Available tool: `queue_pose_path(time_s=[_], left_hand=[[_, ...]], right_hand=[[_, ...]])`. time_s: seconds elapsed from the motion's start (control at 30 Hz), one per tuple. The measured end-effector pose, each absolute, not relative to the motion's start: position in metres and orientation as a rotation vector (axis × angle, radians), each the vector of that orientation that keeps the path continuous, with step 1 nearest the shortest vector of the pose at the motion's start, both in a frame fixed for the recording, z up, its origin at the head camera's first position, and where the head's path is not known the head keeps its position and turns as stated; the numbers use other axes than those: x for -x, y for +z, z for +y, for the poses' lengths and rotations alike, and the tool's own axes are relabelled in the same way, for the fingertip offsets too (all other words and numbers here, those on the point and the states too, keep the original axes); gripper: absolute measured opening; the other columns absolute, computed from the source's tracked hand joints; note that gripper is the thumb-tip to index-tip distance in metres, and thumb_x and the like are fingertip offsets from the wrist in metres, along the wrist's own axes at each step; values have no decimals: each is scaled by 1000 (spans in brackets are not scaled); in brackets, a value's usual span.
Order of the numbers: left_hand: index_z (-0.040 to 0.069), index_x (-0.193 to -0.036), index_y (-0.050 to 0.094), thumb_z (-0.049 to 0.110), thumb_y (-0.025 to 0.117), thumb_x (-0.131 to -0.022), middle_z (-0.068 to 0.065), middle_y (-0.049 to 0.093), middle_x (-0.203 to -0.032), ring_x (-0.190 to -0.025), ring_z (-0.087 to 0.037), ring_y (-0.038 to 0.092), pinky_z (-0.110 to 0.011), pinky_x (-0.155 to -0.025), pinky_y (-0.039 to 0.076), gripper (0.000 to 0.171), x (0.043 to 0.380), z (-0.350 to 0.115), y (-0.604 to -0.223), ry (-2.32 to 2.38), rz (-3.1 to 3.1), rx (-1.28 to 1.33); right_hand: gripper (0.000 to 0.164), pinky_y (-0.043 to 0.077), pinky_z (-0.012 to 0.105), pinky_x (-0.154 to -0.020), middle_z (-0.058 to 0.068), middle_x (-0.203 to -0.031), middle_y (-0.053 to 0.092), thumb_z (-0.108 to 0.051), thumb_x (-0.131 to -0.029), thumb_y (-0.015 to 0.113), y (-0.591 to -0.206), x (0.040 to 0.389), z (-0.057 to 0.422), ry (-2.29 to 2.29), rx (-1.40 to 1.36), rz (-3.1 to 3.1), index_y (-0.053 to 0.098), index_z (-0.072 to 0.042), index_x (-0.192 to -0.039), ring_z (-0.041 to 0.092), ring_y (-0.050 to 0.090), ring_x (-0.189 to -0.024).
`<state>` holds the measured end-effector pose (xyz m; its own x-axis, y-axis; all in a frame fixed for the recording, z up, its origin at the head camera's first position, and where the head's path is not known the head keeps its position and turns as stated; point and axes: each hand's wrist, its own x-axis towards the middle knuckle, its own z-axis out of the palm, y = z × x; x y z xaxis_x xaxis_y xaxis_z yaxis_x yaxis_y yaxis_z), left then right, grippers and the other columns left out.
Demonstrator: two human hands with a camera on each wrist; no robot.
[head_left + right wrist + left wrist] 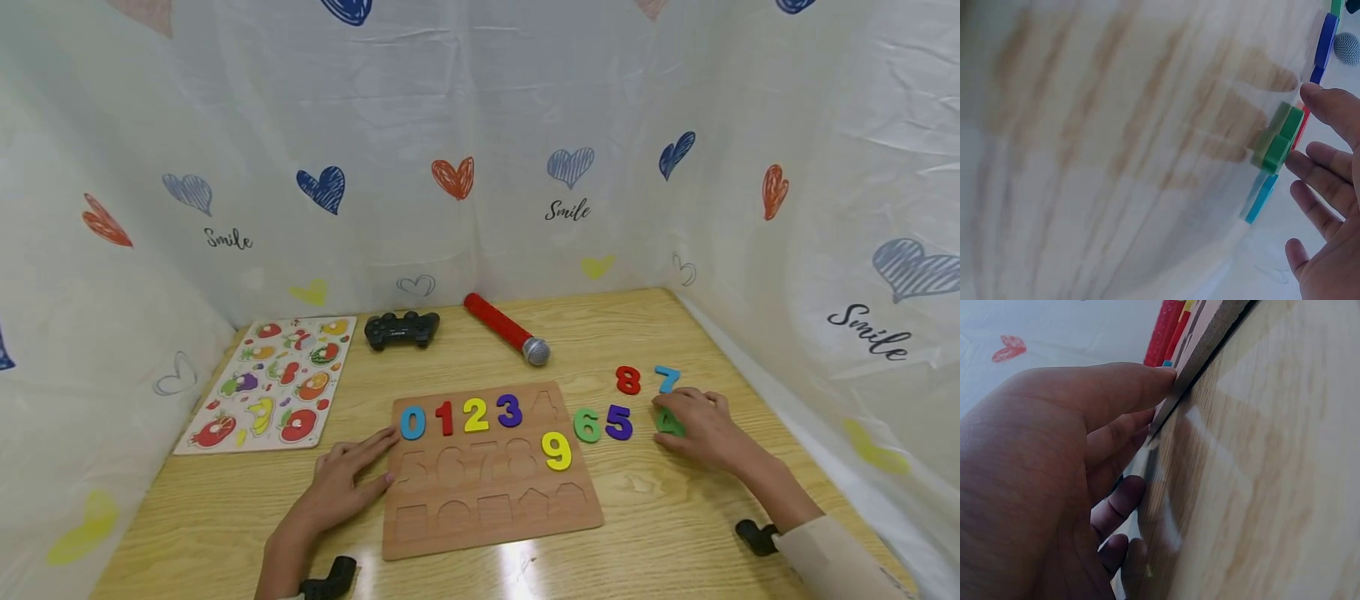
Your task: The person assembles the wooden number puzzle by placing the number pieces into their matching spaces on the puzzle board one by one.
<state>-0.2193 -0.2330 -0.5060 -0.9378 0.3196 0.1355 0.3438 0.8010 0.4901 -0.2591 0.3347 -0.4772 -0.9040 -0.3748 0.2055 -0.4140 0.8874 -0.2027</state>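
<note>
A wooden number board (pixel 491 537) lies on the table, with blue 0, red 1, yellow 2 and purple 3 along its top row. A yellow 9 (pixel 557 451) rests on the middle row's right end. My left hand (pixel 341 483) touches the board's left edge with its fingers and thumb; the left wrist view shows fingertips against that edge. On the right, my right hand (pixel 705 429) is spread over a green 4 (pixel 1279 139), thumb and fingers on either side of it. Whether both press it is hard to tell. Nearby lies a blue 7 (pixel 667 379).
Between board and right hand lie a green 6 (pixel 587 426), a purple 5 (pixel 619 422) and a red 8 (pixel 628 380). Farther back are a red microphone (pixel 498 323) and a black game controller (pixel 402 330). A fruit puzzle board (pixel 273 383) lies at the left.
</note>
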Motion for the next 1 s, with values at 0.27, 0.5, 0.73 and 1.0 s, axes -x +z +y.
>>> queue_pose_path(time_s=[0.27,0.5,0.73,1.0], left_hand=[[29,-149,52,46,65,-95,6,44,-154,-108,-23,47,-49,-86,29,58,219,-234,-507,-826,-2934,547],[29,-149,51,47,64,-96,7,44,-155,-108,-23,47,-49,-87,29,58,219,-234,-506,-826,-2944,545],[29,-149,51,47,64,-95,7,44,-154,-109,-24,48,-50,-87,29,58,219,-234,-506,-817,-2932,551],[29,-149,51,47,65,-95,6,44,-155,-109,-24,47,-50,-88,28,58,218,-234,-506,-831,-2937,548]], right_hand=[[53,24,64,-89,18,-121,64,-27,-83,82,-476,259,342,352,-603,-2895,64,-2,-127,43,46,-120],[52,22,66,-90,19,-123,63,-25,-84,81,-475,256,345,403,-600,-2926,63,-3,-128,44,44,-122],[50,20,68,-91,19,-128,61,-11,-83,75,-477,254,349,440,-633,-2943,61,-3,-130,44,41,-125],[47,23,66,-90,18,-121,64,-14,-82,79,-478,259,347,365,-632,-2909,65,-2,-126,45,46,-120]])
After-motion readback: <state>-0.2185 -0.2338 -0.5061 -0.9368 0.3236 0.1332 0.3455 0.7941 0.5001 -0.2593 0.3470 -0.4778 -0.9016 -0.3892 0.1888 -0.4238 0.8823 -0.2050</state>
